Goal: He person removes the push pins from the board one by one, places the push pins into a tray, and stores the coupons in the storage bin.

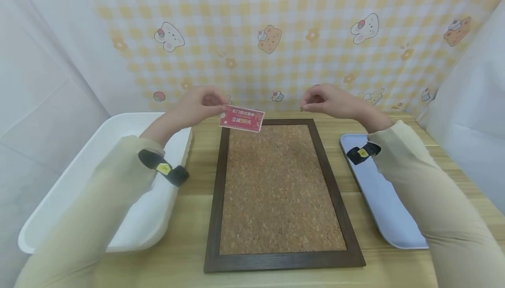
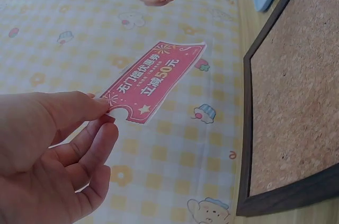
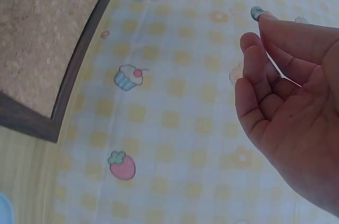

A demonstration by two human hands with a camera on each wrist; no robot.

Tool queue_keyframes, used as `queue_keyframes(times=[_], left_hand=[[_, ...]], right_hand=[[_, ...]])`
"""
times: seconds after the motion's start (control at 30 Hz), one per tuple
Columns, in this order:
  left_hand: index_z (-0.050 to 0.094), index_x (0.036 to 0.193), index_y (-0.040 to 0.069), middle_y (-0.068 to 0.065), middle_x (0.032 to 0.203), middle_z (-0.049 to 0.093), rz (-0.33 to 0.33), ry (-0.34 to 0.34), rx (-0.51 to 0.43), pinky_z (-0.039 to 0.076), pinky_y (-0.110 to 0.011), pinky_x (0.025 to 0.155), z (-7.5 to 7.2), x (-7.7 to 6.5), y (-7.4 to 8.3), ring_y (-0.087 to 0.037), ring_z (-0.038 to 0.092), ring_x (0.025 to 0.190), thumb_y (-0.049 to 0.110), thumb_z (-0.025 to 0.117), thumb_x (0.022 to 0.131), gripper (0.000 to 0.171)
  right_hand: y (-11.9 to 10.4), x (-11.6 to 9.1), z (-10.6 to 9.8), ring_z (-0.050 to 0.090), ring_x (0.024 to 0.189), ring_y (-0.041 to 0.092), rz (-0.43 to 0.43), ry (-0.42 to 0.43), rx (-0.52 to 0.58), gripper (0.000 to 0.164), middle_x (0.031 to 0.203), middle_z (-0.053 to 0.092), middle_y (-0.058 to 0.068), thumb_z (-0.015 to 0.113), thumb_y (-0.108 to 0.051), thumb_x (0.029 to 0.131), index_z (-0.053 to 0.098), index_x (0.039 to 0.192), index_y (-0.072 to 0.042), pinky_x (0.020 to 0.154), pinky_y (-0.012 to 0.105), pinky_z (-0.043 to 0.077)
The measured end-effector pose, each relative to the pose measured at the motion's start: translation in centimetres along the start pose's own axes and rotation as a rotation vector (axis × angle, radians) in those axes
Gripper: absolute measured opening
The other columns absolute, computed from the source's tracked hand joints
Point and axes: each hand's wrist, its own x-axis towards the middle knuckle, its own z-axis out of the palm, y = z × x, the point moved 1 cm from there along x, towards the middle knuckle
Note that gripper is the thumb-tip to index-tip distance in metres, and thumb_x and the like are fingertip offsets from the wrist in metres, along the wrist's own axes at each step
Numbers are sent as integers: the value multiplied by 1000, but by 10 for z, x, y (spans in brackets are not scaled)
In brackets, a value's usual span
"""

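Observation:
A pink paper coupon (image 1: 242,118) with white and yellow print is pinched at its left end by my left hand (image 1: 203,101). In the left wrist view, thumb and forefinger grip the coupon (image 2: 156,82) beside its notched edge. My right hand (image 1: 327,99) is raised to the right of the coupon. Between its thumb and fingertip it pinches a small round grey-green piece (image 3: 257,13), which looks like a tack head. Below both hands lies a cork board (image 1: 282,191) in a dark brown frame, its far edge partly behind the coupon.
To the left stands a white basin (image 1: 98,147), overlapped by my left sleeve. A pale blue tray (image 1: 388,204) lies to the right, partly covered by my right sleeve. Behind the wooden table (image 1: 193,218) hangs a yellow checked cloth (image 1: 232,25) with cartoon prints.

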Motion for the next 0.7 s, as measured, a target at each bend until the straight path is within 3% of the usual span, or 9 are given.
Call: queue_keyframes(times=[0.1,0.3,0.5,0.7], left_hand=[[59,101,2,-11,100,61,-5,1,15,42,-39,87,-7,-6,-4,-25,57,98,12,62,87,17],[60,102,-1,-13,97,63,-1,29,43,44,-37,85,-22,-19,-9,-25,59,94,10,61,87,18],[61,102,-1,-12,96,64,-4,68,62,45,-27,79,-35,-32,-12,-19,61,88,8,61,87,18],[61,104,-1,-15,102,63,-12,118,109,44,-25,81,-48,-43,-21,-20,60,94,11,63,86,22]], right_hand=[[5,-9,-5,53,86,17,43,19,-6,10,93,61,9,55,-8,92,60,94,0,72,24,42],[16,-28,-13,53,81,18,96,51,2,11,92,61,8,55,-9,92,60,96,0,70,24,42],[31,-41,-17,54,83,17,143,50,-21,16,92,61,7,54,-14,93,61,98,-1,72,24,43],[44,-54,-20,54,84,17,187,74,-64,18,95,61,8,53,-15,93,61,99,0,73,22,42]])
